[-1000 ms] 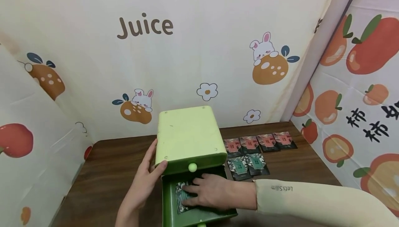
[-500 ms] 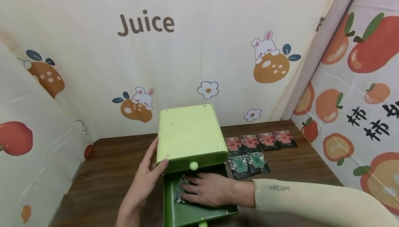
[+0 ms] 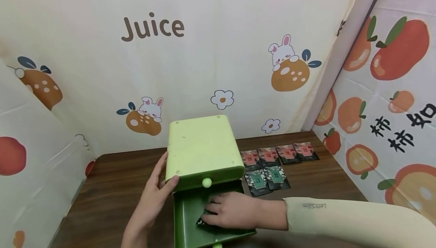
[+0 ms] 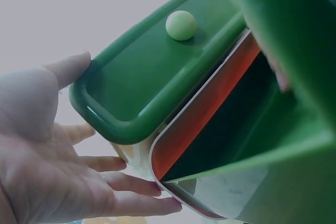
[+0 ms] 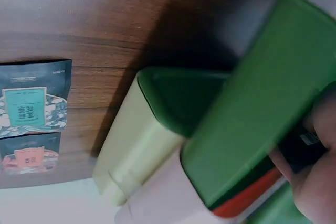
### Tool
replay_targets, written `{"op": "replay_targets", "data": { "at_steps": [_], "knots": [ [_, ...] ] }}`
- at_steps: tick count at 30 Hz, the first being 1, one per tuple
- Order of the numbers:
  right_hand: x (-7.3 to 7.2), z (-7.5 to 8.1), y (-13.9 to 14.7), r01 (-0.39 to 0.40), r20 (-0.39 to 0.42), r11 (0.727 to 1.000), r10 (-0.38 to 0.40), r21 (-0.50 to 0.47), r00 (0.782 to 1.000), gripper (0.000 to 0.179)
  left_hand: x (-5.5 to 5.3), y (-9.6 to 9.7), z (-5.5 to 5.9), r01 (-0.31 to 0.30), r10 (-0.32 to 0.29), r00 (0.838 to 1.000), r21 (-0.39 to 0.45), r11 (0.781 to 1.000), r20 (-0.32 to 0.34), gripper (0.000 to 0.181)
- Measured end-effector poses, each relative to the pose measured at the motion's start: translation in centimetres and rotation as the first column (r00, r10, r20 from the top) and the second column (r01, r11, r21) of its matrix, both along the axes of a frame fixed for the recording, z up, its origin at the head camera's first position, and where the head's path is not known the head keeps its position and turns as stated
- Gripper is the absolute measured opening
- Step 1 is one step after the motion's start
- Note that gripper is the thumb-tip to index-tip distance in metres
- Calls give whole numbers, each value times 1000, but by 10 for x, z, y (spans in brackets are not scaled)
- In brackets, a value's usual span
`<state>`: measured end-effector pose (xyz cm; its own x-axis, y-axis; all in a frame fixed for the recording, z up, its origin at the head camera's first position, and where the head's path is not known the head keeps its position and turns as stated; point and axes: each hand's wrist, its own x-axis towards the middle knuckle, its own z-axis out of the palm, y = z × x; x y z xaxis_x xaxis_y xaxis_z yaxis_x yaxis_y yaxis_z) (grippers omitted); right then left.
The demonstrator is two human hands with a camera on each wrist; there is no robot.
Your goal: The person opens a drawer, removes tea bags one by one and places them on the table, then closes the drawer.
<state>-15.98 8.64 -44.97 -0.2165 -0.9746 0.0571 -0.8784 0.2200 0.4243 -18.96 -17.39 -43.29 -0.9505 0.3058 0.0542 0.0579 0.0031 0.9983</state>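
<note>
A small light-green drawer cabinet (image 3: 202, 146) stands on the table, its lower green drawer (image 3: 185, 217) pulled out. My left hand (image 3: 150, 200) rests against the cabinet's left side, thumb at the front top corner. In the left wrist view its fingers (image 4: 139, 183) lie nearly straight along the wall. Inside the open drawer, my right hand (image 3: 235, 210) curls its fingers round a dark sachet (image 3: 201, 221), which is mostly covered by the hand. The right wrist view shows the dark sachet (image 5: 302, 148) between thumb and fingers.
Right of the cabinet, several red-labelled sachets (image 3: 287, 153) lie in a back row. Two green-labelled sachets (image 3: 257, 182) lie in front of them, slightly overlapping. The closed upper drawer has a round knob (image 3: 206, 182). A printed curtain (image 3: 190, 70) stands behind the brown table (image 3: 112, 191).
My right hand's fingers have gone from spread over the flat sachet to curled round it, and the sachet has shifted rightward and under the hand. My left hand stays on the cabinet.
</note>
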Motion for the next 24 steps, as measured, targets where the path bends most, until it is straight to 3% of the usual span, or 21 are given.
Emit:
{"op": "replay_targets", "data": {
  "at_steps": [4, 11, 16, 20, 24],
  "knots": [
    [11, 22, 15, 86, 192, 994, -71, -74, 979, 46, 0, 1, 1, -10, 10, 1000, -20, 1000, -7, 69],
    [32, 48, 45, 207, 422, 969, -134, -132, 897, 63, 3, -1, 0, -21, 20, 1000, -40, 999, -13, 69],
    [47, 61, 66, 293, 499, 937, -164, -191, 851, 68, 2, -3, 1, -14, 13, 1000, -48, 999, -19, 69],
    [54, 66, 85, 378, 530, 888, -195, -261, 825, 67, 0, -2, 3, 0, -2, 999, -53, 999, -32, 68],
    [52, 62, 106, 494, 532, 830, -304, -260, 790, 57, -1, -2, 2, 1, -3, 999, -58, 998, -38, 68]
  ]
}}
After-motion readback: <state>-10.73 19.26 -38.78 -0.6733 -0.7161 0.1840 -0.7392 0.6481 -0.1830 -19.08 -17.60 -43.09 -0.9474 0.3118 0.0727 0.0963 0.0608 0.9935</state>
